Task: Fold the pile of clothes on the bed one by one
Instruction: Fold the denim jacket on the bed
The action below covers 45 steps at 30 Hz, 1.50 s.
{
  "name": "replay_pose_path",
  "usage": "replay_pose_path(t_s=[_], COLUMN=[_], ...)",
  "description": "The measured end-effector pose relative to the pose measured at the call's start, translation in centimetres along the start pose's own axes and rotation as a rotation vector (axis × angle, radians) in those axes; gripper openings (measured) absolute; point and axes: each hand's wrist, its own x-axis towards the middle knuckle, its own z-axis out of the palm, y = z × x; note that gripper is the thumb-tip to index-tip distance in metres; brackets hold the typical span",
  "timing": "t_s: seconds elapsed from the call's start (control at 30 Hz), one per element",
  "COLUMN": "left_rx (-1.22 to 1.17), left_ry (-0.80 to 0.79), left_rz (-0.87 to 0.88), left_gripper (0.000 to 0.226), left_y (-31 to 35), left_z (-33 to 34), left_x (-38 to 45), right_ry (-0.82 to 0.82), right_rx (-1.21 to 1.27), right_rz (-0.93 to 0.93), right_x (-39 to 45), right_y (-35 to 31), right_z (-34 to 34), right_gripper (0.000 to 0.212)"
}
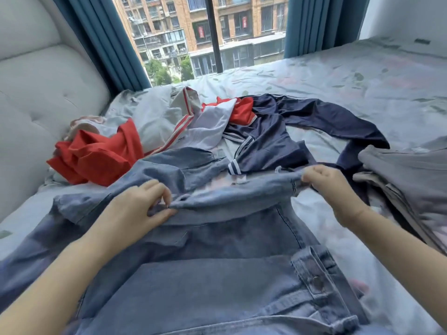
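Jeans (217, 274) in faded blue denim are lying across the bed (338, 81) at 6 o'clock, one leg doubled over. Left hand (137, 206) and right hand (331, 187) are each pinching its folded edge in a clenched grip. At 11 o'clock, red garments (96, 155) are crowding a navy jacket (278, 131); grey folded clothes (406, 175) are sitting at 3.

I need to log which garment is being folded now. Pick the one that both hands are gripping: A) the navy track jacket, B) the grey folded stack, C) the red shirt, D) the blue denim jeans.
D: the left hand and right hand each pinch a fold of the blue denim jeans spread in front, while the other clothes lie untouched.
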Motion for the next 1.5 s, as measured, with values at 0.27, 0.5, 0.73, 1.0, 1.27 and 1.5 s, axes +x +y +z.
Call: replay_pose_path(t_s=[0.27, 0.5, 0.73, 1.0, 1.27, 1.5], left_rx=[0.290, -0.131, 0.038, 0.105, -0.209, -0.514], left_ry=[-0.377, -0.074, -0.458, -0.384, -0.509, 0.097], left_rz=[0.083, -0.216, -0.345, -0.337, -0.302, -0.418], left_gripper=[0.021, 0.025, 0.069, 0.084, 0.058, 0.023], left_y=[5.6, 9.6, 11.0, 10.8, 10.7, 3.5], left_z=[7.8, 6.9, 14.5, 16.2, 12.0, -1.9], left_x=[-10.8, -5.4, -5.5, -6.1, -6.7, -11.6], right_ry=[-0.326, -0.313, -0.222, -0.598, -0.558, -0.374], right_rx=[-0.752, -0.637, -1.372, -1.414, -1.352, -0.218], right_rz=[0.014, -0.075, -0.222, -0.287, -0.248, 0.058], right_x=[-7.4, -7.3, -9.8, -7.8, -8.0, -10.1], right_y=[3.7, -0.2, -1.8, 5.0, 5.6, -0.2], right_z=[-2.4, -2.0, 0.9, 9.1, 9.5, 15.9], right_gripper=[0.041, 0.047, 0.016, 0.090, 0.064, 0.018])
